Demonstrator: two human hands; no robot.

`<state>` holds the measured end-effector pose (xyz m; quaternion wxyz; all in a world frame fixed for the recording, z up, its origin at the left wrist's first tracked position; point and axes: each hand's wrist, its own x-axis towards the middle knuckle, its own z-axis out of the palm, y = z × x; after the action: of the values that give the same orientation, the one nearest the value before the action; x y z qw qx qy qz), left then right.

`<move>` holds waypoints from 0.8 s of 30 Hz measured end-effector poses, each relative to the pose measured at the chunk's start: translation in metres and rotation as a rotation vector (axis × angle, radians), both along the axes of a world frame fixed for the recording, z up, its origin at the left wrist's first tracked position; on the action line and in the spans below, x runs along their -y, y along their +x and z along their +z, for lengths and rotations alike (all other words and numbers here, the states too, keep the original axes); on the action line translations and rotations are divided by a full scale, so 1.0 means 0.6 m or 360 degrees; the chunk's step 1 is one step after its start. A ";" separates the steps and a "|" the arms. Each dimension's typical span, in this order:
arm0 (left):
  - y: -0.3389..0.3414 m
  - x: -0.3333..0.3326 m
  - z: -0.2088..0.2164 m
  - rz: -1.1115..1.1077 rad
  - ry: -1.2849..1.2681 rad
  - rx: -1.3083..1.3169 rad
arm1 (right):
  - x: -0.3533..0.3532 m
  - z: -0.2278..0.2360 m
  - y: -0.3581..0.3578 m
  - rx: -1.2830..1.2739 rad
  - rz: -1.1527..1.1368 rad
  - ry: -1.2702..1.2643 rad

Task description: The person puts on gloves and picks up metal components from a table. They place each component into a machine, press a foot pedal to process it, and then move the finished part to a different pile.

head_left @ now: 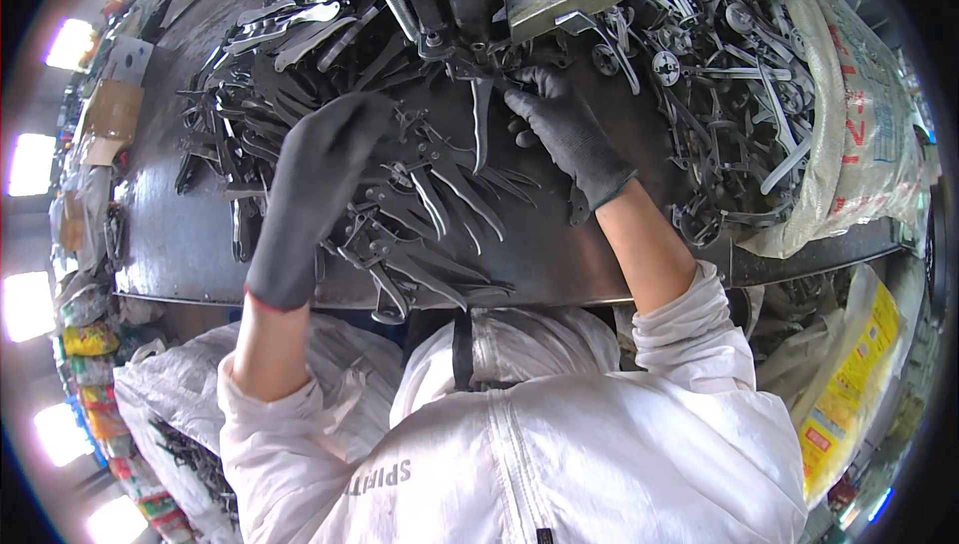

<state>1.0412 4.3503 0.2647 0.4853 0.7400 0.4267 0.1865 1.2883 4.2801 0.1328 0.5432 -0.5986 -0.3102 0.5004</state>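
Both my hands wear dark grey gloves. My left hand [345, 134] reaches over a pile of grey metal plier handles [285, 84]; its fingers are turned away and hidden. My right hand [564, 124] has its fingers curled at the lower end of the machine head [470, 29], closed on the side of a metal pliers piece. That pliers piece [481, 119] sits under the head, with one silvery handle hanging down toward me. Several joined pliers [430, 199] lie on the dark table between my forearms.
A heap of loose metal levers and parts [719, 74] spills from a woven sack [859, 134] on the right. The steel table's front edge [559, 304] runs before my body. A woven bag [849, 384] with a yellow panel stands below, right. Cardboard boxes [115, 109] stand left.
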 end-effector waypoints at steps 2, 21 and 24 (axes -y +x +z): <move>-0.044 0.027 0.006 0.0185 -0.0176 0.0060 | 0.004 0.004 -0.003 -0.0024 -0.0015 0.0005; -0.297 0.287 -0.233 0.0533 -0.1832 0.0685 | 0.045 -0.010 -0.074 0.0009 0.0013 0.0053; -0.302 0.298 -0.250 0.0698 -0.1675 0.0606 | 0.046 -0.021 -0.070 0.0058 0.0053 -0.0043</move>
<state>0.8598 4.1717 0.1147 0.8046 0.2487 0.5099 0.1754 1.2465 4.2525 0.1205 0.5208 -0.6097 -0.3231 0.5027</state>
